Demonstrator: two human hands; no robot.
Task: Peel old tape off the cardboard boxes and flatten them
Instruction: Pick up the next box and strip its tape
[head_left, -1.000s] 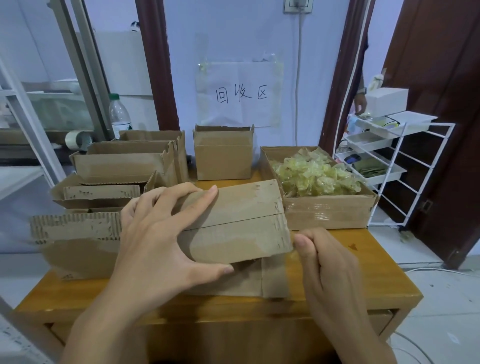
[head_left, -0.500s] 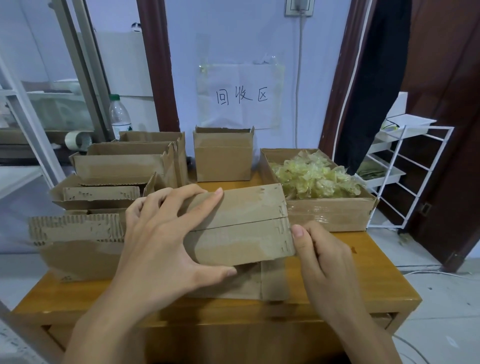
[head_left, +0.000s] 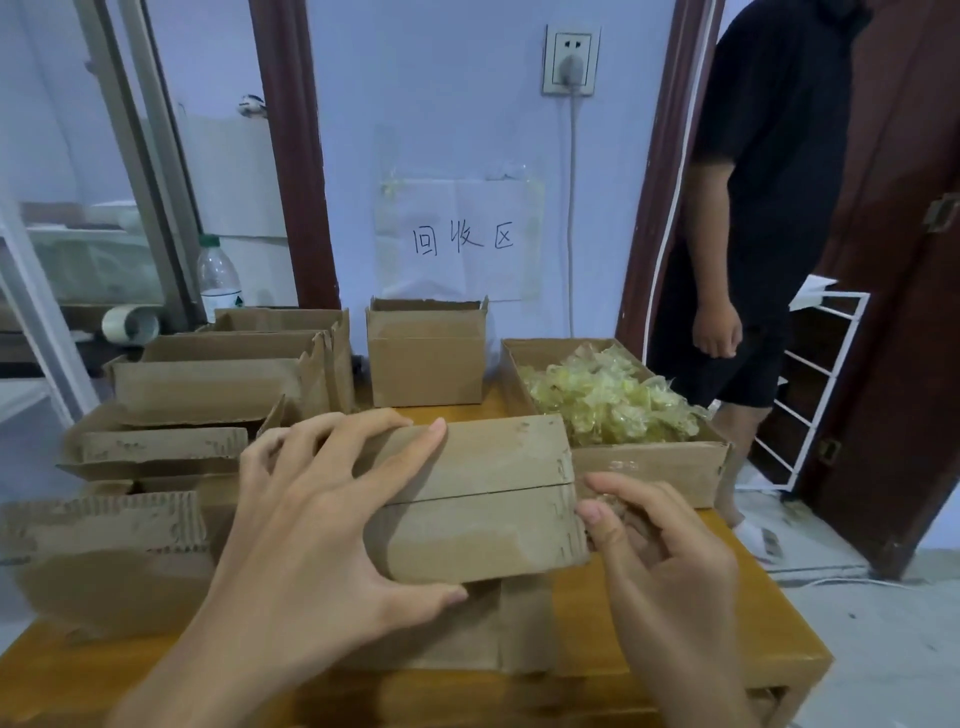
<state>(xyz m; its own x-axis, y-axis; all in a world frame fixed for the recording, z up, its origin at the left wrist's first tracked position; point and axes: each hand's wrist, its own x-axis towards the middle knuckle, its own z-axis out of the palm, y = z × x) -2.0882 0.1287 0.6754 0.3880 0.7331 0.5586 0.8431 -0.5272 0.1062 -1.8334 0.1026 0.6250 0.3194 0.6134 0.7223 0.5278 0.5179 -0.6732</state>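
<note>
A closed brown cardboard box (head_left: 483, 499) sits on a flat sheet of cardboard (head_left: 519, 629) on the wooden table (head_left: 737, 639). My left hand (head_left: 311, 519) holds the box, fingers spread over its top and thumb against the lower front edge. At the box's right end, my right hand (head_left: 660, 561) has its fingers curled. Thumb and fingertips pinch a small crumpled bit of clear tape (head_left: 605, 500). The right end face of the box is hidden from me.
A shallow box (head_left: 649, 475) at the right holds a heap of yellowish tape scraps (head_left: 602, 405). Open boxes (head_left: 208, 384) stack at the left, another box (head_left: 426, 364) stands behind. A person in black (head_left: 769, 208) stands in the doorway by a white rack (head_left: 826, 389).
My right hand has moved up to the box's right end and now pinches tape there. The left hand has kept its hold. A person has stepped into the doorway.
</note>
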